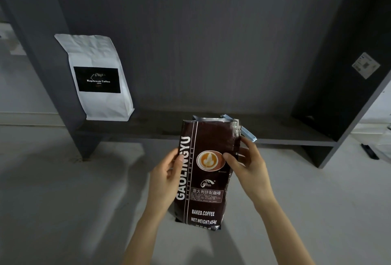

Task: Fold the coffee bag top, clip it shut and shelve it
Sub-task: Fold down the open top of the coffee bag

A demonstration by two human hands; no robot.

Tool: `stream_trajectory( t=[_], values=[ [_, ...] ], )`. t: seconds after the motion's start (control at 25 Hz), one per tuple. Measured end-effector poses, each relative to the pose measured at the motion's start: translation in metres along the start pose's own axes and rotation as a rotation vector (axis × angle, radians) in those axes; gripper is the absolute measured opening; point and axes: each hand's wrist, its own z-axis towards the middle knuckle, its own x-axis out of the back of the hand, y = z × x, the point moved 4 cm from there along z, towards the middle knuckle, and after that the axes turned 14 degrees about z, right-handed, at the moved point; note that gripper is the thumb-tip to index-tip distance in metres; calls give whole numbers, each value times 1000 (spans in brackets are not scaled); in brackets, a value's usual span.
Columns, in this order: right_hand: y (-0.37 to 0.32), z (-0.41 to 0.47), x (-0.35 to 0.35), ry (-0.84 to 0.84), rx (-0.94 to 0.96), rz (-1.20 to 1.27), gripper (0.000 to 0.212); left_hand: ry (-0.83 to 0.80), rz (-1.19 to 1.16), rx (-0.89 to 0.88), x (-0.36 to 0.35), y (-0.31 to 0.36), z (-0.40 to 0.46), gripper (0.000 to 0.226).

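Note:
A dark brown coffee bag with white lettering and a latte picture stands upright low in the middle of the view. Its silver top edge is folded over. A light blue clip sits behind the top right corner of the bag, partly hidden by it. My left hand grips the bag's left edge. My right hand holds its right edge, thumb on the front, just below the clip. Behind the bag runs the dark grey shelf.
A white coffee bag with a black label stands at the left end of the shelf, leaning on the upright panel. The shelf's right side wall carries a small sticker. A pale grey floor lies below.

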Motion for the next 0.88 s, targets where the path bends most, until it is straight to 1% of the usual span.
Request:
stream_trajectory(
  t=[0.12,0.2,0.32,0.44,0.52,0.72,0.8,0.88],
  values=[
    [1,-1,4,33,10,-3,28,-3,18,7,-2,-1,-1,28],
    [3,-3,3,16,17,24,13,0,36,20,-2,-1,-1,29],
    [4,-5,3,-14,5,87,19,-11,18,21,0,0,-1,30],
    [4,-6,2,-56,-6,126,19,-31,-13,31,1,1,-1,39],
    [4,-6,3,-62,-6,138,20,-26,-59,32,1,3,-1,40],
    [5,-8,0,-97,-1,148,23,5,-90,90,5,3,-2,28],
    [5,-8,0,-81,19,148,24,29,-74,81,6,4,-3,24],
    [5,-9,1,-83,46,138,31,57,-44,52,8,6,-3,23]
  ],
)
